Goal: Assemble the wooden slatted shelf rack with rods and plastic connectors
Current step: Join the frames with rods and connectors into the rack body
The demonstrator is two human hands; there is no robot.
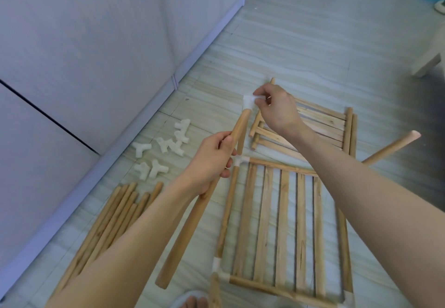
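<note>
- Centre of frame: rod (202, 201), gripped mid-length by the left hand (212, 161), fingers curled round it.
- Upper centre: right hand (274, 108) pinches a plastic connector (248, 102) on the rod's far tip. Judged step: seating the connector; next, push it fully home.
- Lower right: partly framed slatted shelf (286, 230); above it, spare panels (313, 129).
- Left: loose connectors (166, 146) and spare rods (113, 218) on the floor; no containers visible.

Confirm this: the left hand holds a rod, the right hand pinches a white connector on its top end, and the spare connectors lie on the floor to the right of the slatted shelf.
One detail is wrong. The head view shows the spare connectors on the floor to the left of the slatted shelf, near the wall. The rest stands: the left hand holds a rod, and the right hand pinches a white connector on its top end.
</note>
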